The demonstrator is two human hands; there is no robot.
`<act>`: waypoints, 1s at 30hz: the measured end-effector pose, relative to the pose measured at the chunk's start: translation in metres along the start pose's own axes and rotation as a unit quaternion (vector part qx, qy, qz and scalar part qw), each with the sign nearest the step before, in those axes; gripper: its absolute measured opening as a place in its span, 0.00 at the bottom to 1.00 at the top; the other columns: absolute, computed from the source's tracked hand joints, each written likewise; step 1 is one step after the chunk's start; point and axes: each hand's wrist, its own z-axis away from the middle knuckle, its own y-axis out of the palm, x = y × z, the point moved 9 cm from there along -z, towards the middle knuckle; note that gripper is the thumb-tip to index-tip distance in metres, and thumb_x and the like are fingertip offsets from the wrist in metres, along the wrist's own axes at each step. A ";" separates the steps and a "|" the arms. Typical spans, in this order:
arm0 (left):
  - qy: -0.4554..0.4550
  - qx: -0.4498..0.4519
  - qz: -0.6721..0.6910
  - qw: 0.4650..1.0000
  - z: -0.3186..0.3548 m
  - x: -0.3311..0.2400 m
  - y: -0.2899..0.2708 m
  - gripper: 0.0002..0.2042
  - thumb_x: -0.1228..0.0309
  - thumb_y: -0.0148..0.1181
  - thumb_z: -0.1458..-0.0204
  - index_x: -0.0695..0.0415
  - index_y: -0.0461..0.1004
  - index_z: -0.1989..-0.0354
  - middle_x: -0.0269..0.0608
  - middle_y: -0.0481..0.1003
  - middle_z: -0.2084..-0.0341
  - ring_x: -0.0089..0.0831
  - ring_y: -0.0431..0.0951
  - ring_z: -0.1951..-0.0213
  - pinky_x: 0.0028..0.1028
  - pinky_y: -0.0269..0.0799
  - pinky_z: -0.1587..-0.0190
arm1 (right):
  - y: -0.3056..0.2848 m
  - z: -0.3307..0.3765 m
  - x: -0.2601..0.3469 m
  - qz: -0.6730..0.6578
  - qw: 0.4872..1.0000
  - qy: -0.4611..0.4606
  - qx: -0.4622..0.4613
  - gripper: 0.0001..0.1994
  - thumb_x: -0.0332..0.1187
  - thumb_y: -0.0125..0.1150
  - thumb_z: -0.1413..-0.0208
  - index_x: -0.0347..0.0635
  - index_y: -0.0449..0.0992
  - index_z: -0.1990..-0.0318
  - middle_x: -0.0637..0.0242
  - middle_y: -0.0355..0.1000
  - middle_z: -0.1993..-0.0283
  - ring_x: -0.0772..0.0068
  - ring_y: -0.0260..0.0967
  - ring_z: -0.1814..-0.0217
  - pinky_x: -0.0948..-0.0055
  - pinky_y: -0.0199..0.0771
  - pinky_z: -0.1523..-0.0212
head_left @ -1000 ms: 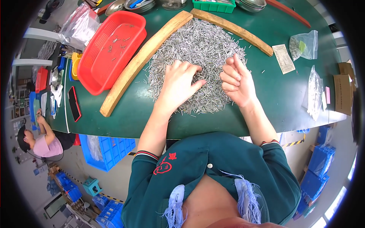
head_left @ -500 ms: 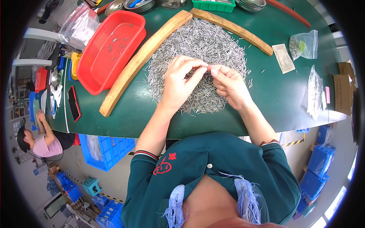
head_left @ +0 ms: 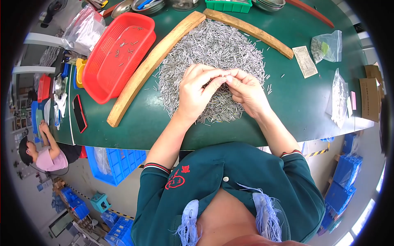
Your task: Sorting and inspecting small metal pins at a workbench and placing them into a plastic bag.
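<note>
A wide pile of small silvery metal pins (head_left: 213, 45) covers the middle of the green table (head_left: 143, 133). Over the pile, my left hand (head_left: 197, 88) and my right hand (head_left: 249, 90) meet with their fingertips touching. Thumb and forefinger are pinched together on both hands. Whatever sits between the fingertips is too small and hidden to make out. Two curved wooden bars (head_left: 156, 67) (head_left: 250, 30) meet in a corner at the far side and fence the pile in.
Left of the bars stands a red plastic basket (head_left: 92, 82) with a few pins inside. A phone (head_left: 79, 113) lies near the left edge. To the right are a paper slip (head_left: 305, 61) and clear plastic bags (head_left: 334, 45). Another person (head_left: 45, 156) sits at far left.
My two hands have drawn slightly closer, and their fingertips now press together more tightly. The view has shifted a little; the pile and the basket look the same.
</note>
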 end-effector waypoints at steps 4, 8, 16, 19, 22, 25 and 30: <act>-0.040 -0.002 0.035 0.999 0.001 0.005 0.001 0.09 0.77 0.62 0.54 0.59 0.79 0.62 0.38 0.74 0.69 0.23 0.73 0.67 0.22 0.68 0.64 | -0.002 -0.001 -0.005 -0.014 1.000 0.005 0.022 0.06 0.34 0.57 0.44 0.43 0.73 0.62 0.82 0.63 0.74 0.94 0.44 0.84 0.88 0.39 0.85; -0.104 0.014 0.111 0.988 0.001 0.011 0.005 0.10 0.78 0.60 0.52 0.60 0.78 0.59 0.38 0.74 0.68 0.23 0.72 0.66 0.21 0.68 0.63 | 0.000 0.000 -0.003 -0.033 0.999 -0.003 0.026 0.06 0.33 0.56 0.43 0.44 0.72 0.61 0.83 0.60 0.75 0.94 0.43 0.84 0.87 0.38 0.85; -0.117 0.031 0.194 0.974 0.003 0.018 0.013 0.08 0.78 0.57 0.50 0.62 0.77 0.61 0.39 0.71 0.66 0.24 0.71 0.61 0.22 0.66 0.56 | 0.002 -0.001 -0.006 -0.046 0.998 0.008 0.036 0.06 0.34 0.56 0.43 0.45 0.71 0.61 0.84 0.59 0.76 0.94 0.43 0.84 0.88 0.38 0.85; -0.126 0.041 0.213 0.968 0.005 0.019 0.015 0.08 0.78 0.56 0.49 0.62 0.77 0.61 0.39 0.69 0.64 0.25 0.70 0.59 0.22 0.65 0.54 | 0.002 0.000 -0.007 -0.032 0.999 0.015 0.032 0.06 0.34 0.57 0.43 0.45 0.72 0.61 0.84 0.61 0.76 0.95 0.43 0.84 0.88 0.38 0.85; -0.132 0.044 0.229 0.963 0.007 0.023 0.018 0.08 0.78 0.56 0.49 0.62 0.76 0.60 0.38 0.67 0.64 0.25 0.69 0.58 0.22 0.65 0.54 | 0.003 0.000 -0.006 -0.017 1.000 0.011 0.020 0.07 0.34 0.57 0.44 0.44 0.72 0.60 0.83 0.63 0.75 0.95 0.44 0.84 0.88 0.39 0.85; -0.132 0.043 0.241 0.961 0.007 0.025 0.018 0.08 0.78 0.57 0.49 0.62 0.76 0.60 0.38 0.67 0.64 0.25 0.69 0.58 0.22 0.65 0.54 | 0.002 0.000 -0.005 -0.013 1.000 0.006 0.016 0.07 0.34 0.57 0.44 0.44 0.72 0.61 0.82 0.64 0.74 0.95 0.44 0.84 0.88 0.39 0.85; -0.124 0.043 0.213 0.968 0.004 0.019 0.014 0.08 0.78 0.57 0.50 0.62 0.77 0.60 0.40 0.70 0.64 0.26 0.70 0.60 0.22 0.66 0.55 | 0.001 0.001 -0.003 -0.024 0.999 0.005 0.023 0.07 0.34 0.57 0.44 0.43 0.72 0.61 0.82 0.64 0.74 0.95 0.44 0.84 0.88 0.39 0.85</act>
